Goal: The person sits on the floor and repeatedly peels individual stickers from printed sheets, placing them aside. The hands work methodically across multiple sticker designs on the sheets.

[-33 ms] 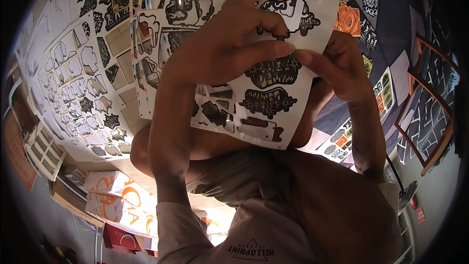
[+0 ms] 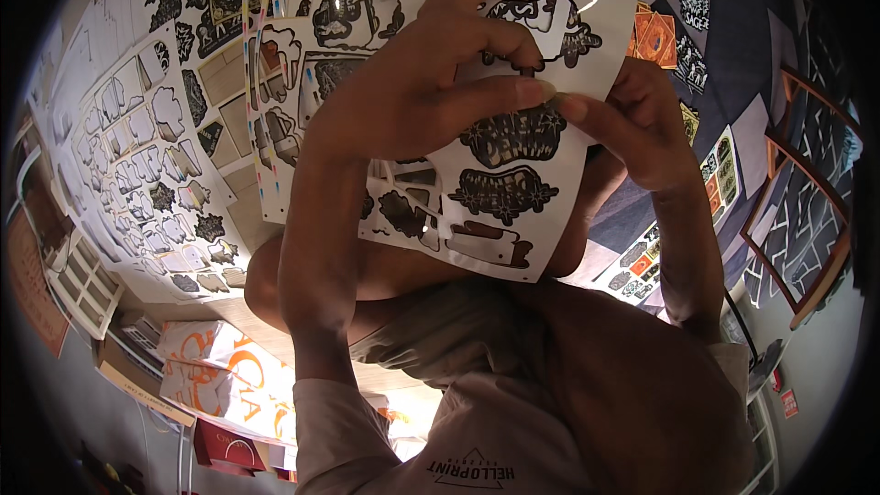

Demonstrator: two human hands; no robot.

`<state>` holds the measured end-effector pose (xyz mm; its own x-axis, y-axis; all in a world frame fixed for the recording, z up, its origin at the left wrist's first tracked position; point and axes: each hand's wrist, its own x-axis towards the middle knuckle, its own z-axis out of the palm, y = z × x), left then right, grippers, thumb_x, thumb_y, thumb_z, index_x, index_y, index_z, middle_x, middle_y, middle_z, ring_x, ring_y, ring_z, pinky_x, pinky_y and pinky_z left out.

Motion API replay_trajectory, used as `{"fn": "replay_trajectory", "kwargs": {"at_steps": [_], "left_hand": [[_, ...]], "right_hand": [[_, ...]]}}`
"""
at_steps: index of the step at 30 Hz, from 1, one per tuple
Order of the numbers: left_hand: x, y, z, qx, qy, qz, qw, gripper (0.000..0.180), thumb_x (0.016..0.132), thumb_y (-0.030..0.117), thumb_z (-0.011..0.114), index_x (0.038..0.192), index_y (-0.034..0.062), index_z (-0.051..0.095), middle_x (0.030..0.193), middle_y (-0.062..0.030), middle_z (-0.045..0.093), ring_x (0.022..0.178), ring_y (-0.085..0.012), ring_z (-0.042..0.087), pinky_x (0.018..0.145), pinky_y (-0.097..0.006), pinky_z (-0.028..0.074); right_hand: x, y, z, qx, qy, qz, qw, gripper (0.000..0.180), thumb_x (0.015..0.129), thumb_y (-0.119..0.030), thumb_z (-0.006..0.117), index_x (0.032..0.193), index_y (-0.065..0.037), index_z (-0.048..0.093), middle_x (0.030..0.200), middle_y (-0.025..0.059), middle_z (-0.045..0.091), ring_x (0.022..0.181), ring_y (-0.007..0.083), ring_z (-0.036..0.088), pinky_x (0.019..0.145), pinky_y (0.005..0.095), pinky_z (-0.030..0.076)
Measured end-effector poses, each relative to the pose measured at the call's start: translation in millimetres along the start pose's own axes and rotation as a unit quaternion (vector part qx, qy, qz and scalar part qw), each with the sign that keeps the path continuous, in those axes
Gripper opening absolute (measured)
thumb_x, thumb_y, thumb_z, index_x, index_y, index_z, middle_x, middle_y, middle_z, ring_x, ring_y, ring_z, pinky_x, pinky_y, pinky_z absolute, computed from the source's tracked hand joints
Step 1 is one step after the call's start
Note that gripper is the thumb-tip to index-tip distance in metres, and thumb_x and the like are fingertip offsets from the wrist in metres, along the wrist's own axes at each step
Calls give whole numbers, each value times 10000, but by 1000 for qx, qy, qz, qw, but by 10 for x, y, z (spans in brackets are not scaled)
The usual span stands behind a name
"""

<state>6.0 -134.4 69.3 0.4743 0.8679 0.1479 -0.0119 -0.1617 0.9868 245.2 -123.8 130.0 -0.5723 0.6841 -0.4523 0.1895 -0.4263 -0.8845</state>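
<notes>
A white sheet of die-cut stickers [image 2: 440, 160] hangs over my lap between both hands, with cut-out gaps in it. My left hand [image 2: 394, 96] reaches across its front, thumb and bent fingers closed at the top edge of a black sticker with pale lettering [image 2: 511, 142]. On the sheet's right edge is my right hand [image 2: 646, 133], closed, its thumb in front and its curled fingers partly hidden behind. The two thumb tips nearly meet at that sticker's upper right. Another black sticker [image 2: 504, 194] lies flat just below.
More sticker sheets [image 2: 137, 156] spread over the floor at left. At right lie loose black stickers [image 2: 692, 0], orange cards [image 2: 653, 37] and a narrow sticker strip [image 2: 642, 261] on dark cloth. A wooden frame [image 2: 797, 192] stands far right; a white and orange bag [image 2: 229, 376] sits lower left.
The sheet's lower edge has shifted very slightly downward. Both hands keep their places and grip.
</notes>
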Motion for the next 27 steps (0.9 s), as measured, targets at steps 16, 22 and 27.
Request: {"fn": "replay_trajectory", "kwargs": {"at_steps": [16,22,27], "left_hand": [[21,-26,32,-30,68,-16,997,349,788,240,872,997,23,697,1429,-138,451,1253,-257,489,912,-328,498],[-11,-11,56,1,44,-53,998,493,723,298,919,1007,-42,703,1438,-148,456,1319,-303,455,942,-355,498],[13,-44,8,-24,47,-48,997,435,773,307,883,986,-35,719,1435,-151,469,1300,-306,476,951,-360,491]], "right_hand": [[-2,28,33,57,57,-27,996,182,975,-90,667,1121,19,684,1001,56,733,908,80,667,805,248,541],[-32,65,92,6,81,-14,997,141,983,-107,670,1056,14,675,958,42,724,883,68,660,771,231,533],[-54,43,102,30,34,-56,997,143,994,-120,661,1039,15,669,956,42,723,880,61,650,772,232,530]]}}
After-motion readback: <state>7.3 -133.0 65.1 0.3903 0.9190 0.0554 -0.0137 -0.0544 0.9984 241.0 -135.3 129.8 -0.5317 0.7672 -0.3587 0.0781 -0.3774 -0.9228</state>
